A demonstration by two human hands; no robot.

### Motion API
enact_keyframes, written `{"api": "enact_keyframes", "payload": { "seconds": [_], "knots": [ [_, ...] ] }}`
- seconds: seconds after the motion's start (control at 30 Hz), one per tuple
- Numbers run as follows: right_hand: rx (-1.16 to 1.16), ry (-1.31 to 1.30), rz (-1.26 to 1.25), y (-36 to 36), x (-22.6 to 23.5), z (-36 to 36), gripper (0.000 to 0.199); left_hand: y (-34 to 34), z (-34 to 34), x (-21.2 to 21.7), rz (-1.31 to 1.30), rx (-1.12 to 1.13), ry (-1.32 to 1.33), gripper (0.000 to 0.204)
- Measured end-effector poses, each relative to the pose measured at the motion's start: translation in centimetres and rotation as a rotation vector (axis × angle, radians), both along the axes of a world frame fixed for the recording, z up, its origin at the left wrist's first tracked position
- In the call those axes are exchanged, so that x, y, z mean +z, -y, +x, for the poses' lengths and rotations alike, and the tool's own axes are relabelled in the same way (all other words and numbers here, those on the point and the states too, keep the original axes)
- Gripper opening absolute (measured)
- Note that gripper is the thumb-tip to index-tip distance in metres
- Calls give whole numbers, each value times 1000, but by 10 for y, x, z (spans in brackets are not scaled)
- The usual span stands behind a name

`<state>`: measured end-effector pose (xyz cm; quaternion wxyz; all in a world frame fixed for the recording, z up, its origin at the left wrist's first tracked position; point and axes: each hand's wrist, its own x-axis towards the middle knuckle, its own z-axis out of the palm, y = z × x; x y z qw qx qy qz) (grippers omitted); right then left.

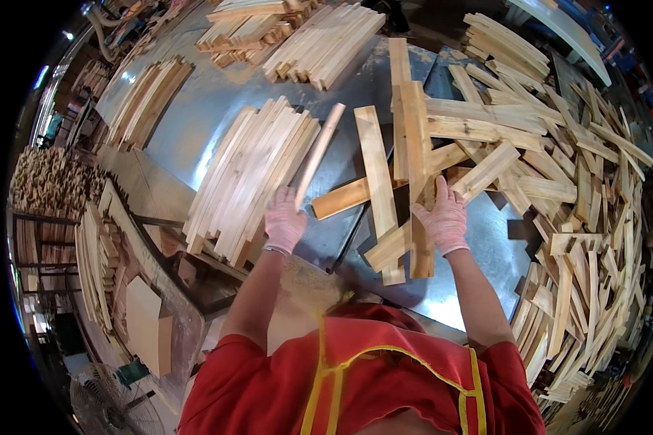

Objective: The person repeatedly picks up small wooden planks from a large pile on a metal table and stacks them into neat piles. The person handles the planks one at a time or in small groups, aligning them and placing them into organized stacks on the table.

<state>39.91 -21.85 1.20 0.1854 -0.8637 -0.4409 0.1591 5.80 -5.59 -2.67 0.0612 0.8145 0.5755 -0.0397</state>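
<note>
My left hand (284, 223), in a pale pinkish glove, has its fingers closed at the near end of a narrow wooden strip (321, 154). That strip leans along the right side of a row of boards (257, 170) laid side by side. My right hand (442, 221), gloved the same way, has thumb and fingers spread. Its thumb rests at the edge of a long upright-lying board (418, 167), and its fingertips are by the end of a slanting board (486, 172). Crossing beneath are a pale board (376, 170) and an orange-brown board (343, 199).
A large jumbled heap of boards (595, 181) covers the right side. More stacks stand on the metal table (203, 119): one far middle (325, 45), one far left (149, 101). At lower left are a cart-like wooden surface (185, 326) and a fan (112, 402).
</note>
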Motion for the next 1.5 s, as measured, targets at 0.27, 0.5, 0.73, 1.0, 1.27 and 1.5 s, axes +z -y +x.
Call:
{"api": "enact_keyframes", "payload": {
  "seconds": [0.27, 0.5, 0.73, 1.0, 1.27, 1.5],
  "knots": [
    [-136, -101, -40, -34, 7, -31, 94, -32, -38, 13, 139, -60, -185, 67],
    [13, -676, 285, -36, -24, -149, 88, 9, 29, 34, -500, -103, 562, 93],
    [57, -226, 525, -31, -10, -99, 61, -11, 18, 39, -355, 123, 121, 69],
    [-542, -1062, 440, -82, -22, 25, 60, -21, -6, -6, 258, -75, -109, 73],
    [-173, -1707, 378, -17, -42, -89, 43, -13, 101, 10, -1322, 335, 1349, 49],
    [135, -256, 394, -12, -67, -81, 67, 3, 75, 47, -563, 138, 407, 35]
  ]
}}
